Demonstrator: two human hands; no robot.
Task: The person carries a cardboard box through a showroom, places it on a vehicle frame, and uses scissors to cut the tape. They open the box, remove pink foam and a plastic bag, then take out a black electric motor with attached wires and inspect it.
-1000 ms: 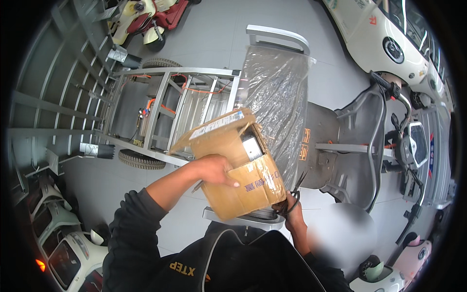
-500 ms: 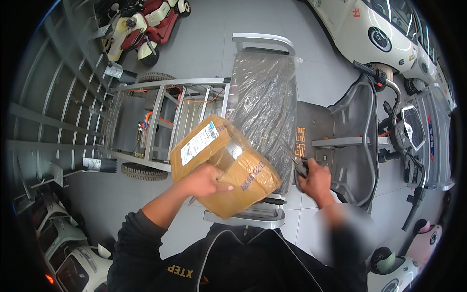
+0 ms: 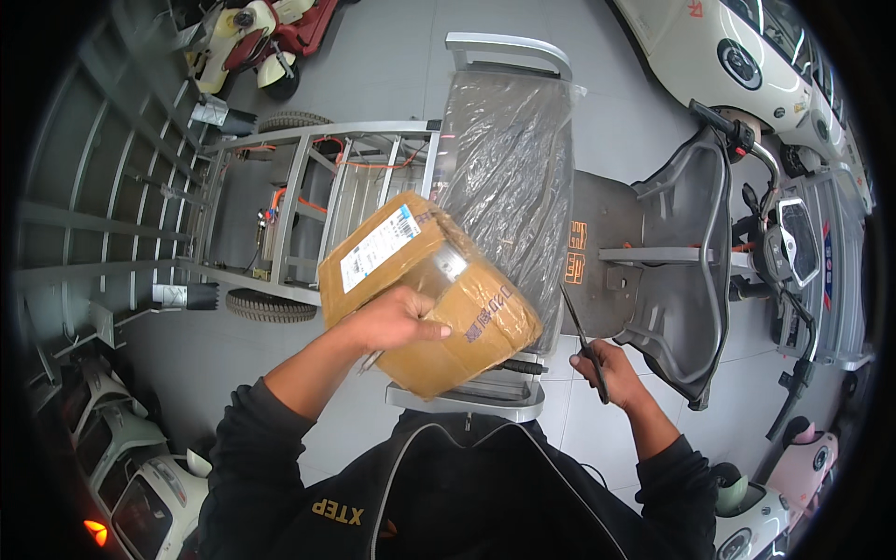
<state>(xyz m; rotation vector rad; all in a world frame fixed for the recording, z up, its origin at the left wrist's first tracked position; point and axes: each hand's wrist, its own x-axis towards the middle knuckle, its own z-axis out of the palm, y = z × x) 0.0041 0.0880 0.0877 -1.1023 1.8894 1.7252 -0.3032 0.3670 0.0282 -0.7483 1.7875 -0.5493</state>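
My left hand [image 3: 397,320] grips the near-left side of a brown cardboard box [image 3: 485,322], its thumb lying along the surface. The box is tilted above a plastic-wrapped grey seat [image 3: 509,159]. Clear tape covers much of it, and a white shipping label [image 3: 381,247] is stuck on its upper left face. My right hand [image 3: 616,371] is closed round the dark handles of a pair of scissors [image 3: 581,327], seen nearly edge-on. Their blades point away from me, to the right of the box and apart from it. The box's underside is hidden.
Left of the seat lies an open metal vehicle frame [image 3: 303,201] with wires and wheels. On the right are a footboard [image 3: 597,224], a front shield [image 3: 686,252] and handlebars [image 3: 770,168]. White vehicles [image 3: 719,65] stand around, with a red and cream scooter [image 3: 266,47] at far left.
The scissors have swung from lying across the seat's right edge to pointing away, edge-on, and the right hand is slightly lower. The left hand keeps hold of the box, almost unmoved.
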